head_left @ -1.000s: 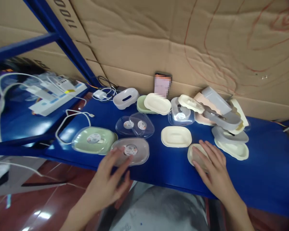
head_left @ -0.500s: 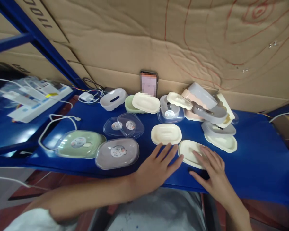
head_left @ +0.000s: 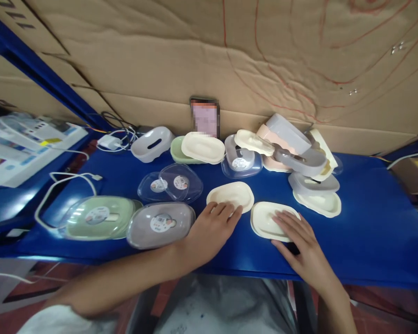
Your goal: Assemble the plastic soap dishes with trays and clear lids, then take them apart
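Observation:
My left hand (head_left: 214, 227) has its fingers bent over the near rim of a cream oval soap dish (head_left: 235, 191), which is slightly turned, its near side covered by the fingers. Just right of it lies a second cream soap dish (head_left: 264, 218). On that one rests my right hand (head_left: 296, 236), fingers stretched across its right half and the thumb by its near edge. Left of my left hand sits a grey soap box (head_left: 139, 227) under a clear labelled lid, beside a green soap box (head_left: 80, 215), also lidded.
Two clear lids (head_left: 191, 188) overlap mid-table. Along the back are a grey slotted dish (head_left: 148, 146), a cream piece (head_left: 209, 150) on a green one, a phone (head_left: 205, 118) and a pile of grey, pink and cream parts (head_left: 310, 162). A power strip (head_left: 35, 157) and white cable lie left.
My left hand has moved onto the left cream dish and its fingers have bent over the rim; that dish has turned slightly. The right dish sits straighter under my right hand. The view has shifted.

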`<action>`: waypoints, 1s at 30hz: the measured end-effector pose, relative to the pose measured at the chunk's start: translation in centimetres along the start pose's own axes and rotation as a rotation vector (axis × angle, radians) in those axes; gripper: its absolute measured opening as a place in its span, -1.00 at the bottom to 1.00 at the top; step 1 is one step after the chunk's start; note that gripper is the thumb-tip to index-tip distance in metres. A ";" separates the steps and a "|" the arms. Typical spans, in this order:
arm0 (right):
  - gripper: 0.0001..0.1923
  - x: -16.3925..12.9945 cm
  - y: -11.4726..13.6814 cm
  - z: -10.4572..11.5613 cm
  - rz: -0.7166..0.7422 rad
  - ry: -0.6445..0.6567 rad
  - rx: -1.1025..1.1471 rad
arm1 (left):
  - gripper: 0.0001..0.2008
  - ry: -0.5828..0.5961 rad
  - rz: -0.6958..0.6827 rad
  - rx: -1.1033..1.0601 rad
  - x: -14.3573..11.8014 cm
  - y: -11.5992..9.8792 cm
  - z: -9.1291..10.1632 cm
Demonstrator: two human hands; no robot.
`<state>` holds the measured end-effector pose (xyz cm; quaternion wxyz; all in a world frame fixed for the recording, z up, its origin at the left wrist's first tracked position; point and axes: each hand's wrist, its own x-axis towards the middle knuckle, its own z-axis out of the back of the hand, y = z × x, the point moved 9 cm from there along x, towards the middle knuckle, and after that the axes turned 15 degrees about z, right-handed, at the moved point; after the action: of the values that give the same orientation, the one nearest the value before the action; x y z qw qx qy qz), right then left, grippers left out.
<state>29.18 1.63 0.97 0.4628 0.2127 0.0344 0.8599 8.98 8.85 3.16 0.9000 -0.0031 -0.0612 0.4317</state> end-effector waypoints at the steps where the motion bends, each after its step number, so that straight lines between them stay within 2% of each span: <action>1: -0.40 0.0 0.0 -0.1 0.012 0.010 0.004 | -0.53 0.009 0.007 0.010 0.1 0.0 0.0; 4: -0.42 0.2 -0.3 -0.2 0.017 -0.001 -0.022 | -0.56 -0.040 0.010 0.037 -0.2 0.0 1.2; 7: -0.44 0.3 -0.7 -0.3 0.003 -0.040 -0.071 | -0.54 -0.226 0.060 0.060 -1.7 0.7 4.0; 10: -0.45 0.6 -0.5 -0.9 0.004 -0.042 -0.088 | -0.60 -0.384 0.211 0.075 -4.5 3.0 6.2; 13: -0.44 1.0 0.2 -1.0 0.028 -0.038 -0.085 | -0.70 -0.454 0.326 0.093 -7.2 6.0 6.3; 16: -0.43 1.4 0.9 -0.6 0.067 0.005 -0.047 | -0.74 -0.505 0.260 0.121 -8.9 8.1 5.6; 18: -0.44 1.2 0.4 0.6 0.059 -0.003 -0.072 | -0.75 -0.523 0.210 0.146 -9.3 8.9 5.4; 20: -0.46 0.7 -1.4 3.0 0.004 -0.085 -0.198 | -0.75 -0.523 0.192 0.149 -9.3 9.2 5.8; 23: -0.47 -0.1 -5.5 6.6 -0.102 -0.208 -0.442 | -0.70 -0.505 0.114 0.063 -8.7 7.2 6.9; 26: -0.54 0.8 -8.7 7.5 -0.074 -0.170 -0.524 | -0.65 -0.406 -0.064 -0.078 -6.8 2.6 6.5; 28: -0.64 2.1 -8.9 7.3 0.020 -0.114 -0.490 | -0.61 -0.324 -0.180 -0.087 -4.9 -0.7 5.0; 30: -0.69 3.2 -7.3 7.3 0.110 -0.111 -0.432 | -0.59 -0.265 -0.255 -0.071 -2.9 -3.1 3.2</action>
<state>36.20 7.36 6.77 0.4514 0.1570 -0.1877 0.8581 9.20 4.54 6.19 0.9308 0.0297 -0.1943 0.3082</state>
